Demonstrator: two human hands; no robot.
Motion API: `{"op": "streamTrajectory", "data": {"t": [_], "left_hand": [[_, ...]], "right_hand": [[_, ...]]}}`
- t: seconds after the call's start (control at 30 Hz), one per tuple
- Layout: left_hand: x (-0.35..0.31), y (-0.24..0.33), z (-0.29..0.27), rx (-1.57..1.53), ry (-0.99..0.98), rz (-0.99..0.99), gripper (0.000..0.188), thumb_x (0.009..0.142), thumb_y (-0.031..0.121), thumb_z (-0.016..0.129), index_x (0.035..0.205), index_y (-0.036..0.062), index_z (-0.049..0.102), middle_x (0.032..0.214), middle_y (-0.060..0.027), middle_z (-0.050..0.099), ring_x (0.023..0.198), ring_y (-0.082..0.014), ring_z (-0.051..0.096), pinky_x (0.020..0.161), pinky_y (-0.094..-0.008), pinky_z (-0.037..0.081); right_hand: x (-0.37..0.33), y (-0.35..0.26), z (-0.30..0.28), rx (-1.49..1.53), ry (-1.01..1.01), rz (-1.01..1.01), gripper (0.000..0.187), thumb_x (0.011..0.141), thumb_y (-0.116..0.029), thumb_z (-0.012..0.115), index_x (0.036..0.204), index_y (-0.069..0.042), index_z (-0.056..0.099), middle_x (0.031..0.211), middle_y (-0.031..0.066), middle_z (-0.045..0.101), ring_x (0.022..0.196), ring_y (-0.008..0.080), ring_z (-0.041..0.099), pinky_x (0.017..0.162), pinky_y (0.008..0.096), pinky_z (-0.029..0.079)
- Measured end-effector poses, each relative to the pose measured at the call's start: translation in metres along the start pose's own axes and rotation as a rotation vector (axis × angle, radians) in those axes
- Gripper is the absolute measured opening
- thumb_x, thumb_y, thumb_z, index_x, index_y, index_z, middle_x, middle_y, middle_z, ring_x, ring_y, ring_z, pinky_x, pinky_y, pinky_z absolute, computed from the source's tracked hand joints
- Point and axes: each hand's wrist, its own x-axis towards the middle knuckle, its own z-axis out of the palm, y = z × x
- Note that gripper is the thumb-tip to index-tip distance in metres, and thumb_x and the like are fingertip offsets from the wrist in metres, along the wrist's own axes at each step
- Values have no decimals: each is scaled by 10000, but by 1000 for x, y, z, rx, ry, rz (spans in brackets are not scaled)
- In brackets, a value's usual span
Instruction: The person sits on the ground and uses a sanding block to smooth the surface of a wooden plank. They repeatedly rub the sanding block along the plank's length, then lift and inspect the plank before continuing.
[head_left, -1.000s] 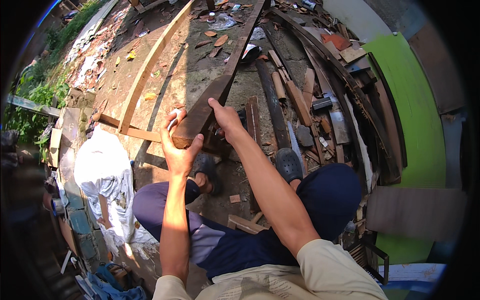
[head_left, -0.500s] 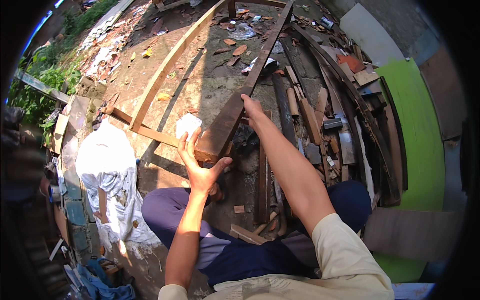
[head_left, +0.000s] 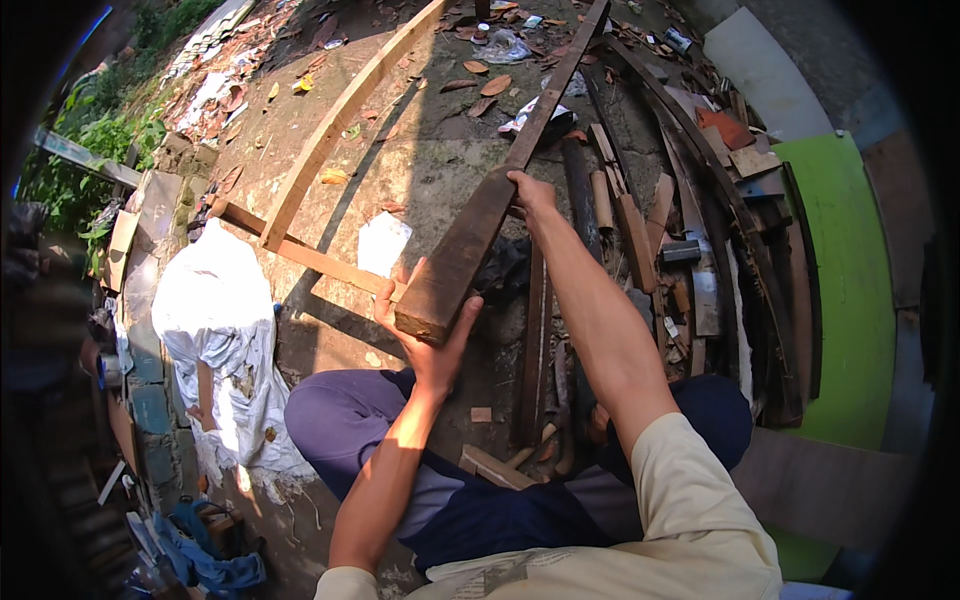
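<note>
Beam [head_left: 460,255] of dark wood stretches ahead of the knees [head_left: 340,415], its near end cupped by the left hand [head_left: 432,365], thumb and fingers spread to either side, while the right hand [head_left: 537,200] clasps it farther along, fingers partly hidden, apparently to share its weight.

Dark beam [head_left: 455,255]: wood, matt, brown, weathered-looking on long face; cut end coarser. Pale beam [head_left: 340,125]: bare wood, matt, fairly smooth, no visible coating. Ground [head_left: 450,150]: rough, matt, mottled. White sheet [head_left: 210,310]: crumpled, wrinkled, glaring in sun; cloth or plastic, cannot tell. Clear bag [head_left: 502,47]: thin plastic, crinkled, glossy. Green board [head_left: 845,280]: flat, smooth, looks painted. Grey block [head_left: 681,252]: metal-looking, slight sheen. Leaves [head_left: 496,86]: dry, curled, matt. Shirt [head_left: 685,480]: soft cloth, matt. Trousers [head_left: 500,525]: cloth, matt, dark blue with greyer panels.
</note>
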Motion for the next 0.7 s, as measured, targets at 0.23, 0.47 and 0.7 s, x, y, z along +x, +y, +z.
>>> {"op": "streamTrajectory", "data": {"t": [0.23, 0.47, 0.7], "left_hand": [[0, 4, 0, -43, 45, -33, 862, 814, 77, 872, 1414, 64, 253, 1442, -249, 452, 1390, -320, 436, 1165, -450, 337], [-3, 1, -18, 187, 98, 33, 896, 776, 218, 892, 1409, -9, 300, 1326, -153, 366, 1237, -269, 436, 1073, -424, 376], [-8, -24, -27, 129, 27, -110, 836, 846, 201, 839, 1450, -12, 302, 1368, -162, 411, 1271, -264, 453, 1095, -414, 373]], "right_hand": [[-18, -20, -4, -63, -83, 161, 235, 857, -297, 764, 839, -105, 629, 704, -6, 597, 568, 156, 580, 607, 366, 586], [-19, -17, -6, -307, -213, 375, 395, 865, -387, 749, 612, -210, 503, 516, -96, 380, 403, 106, 388, 533, 339, 542], [-21, -3, -4, -287, -188, 406, 320, 840, -411, 772, 891, -133, 622, 749, -37, 547, 654, 138, 551, 696, 429, 546]]}}
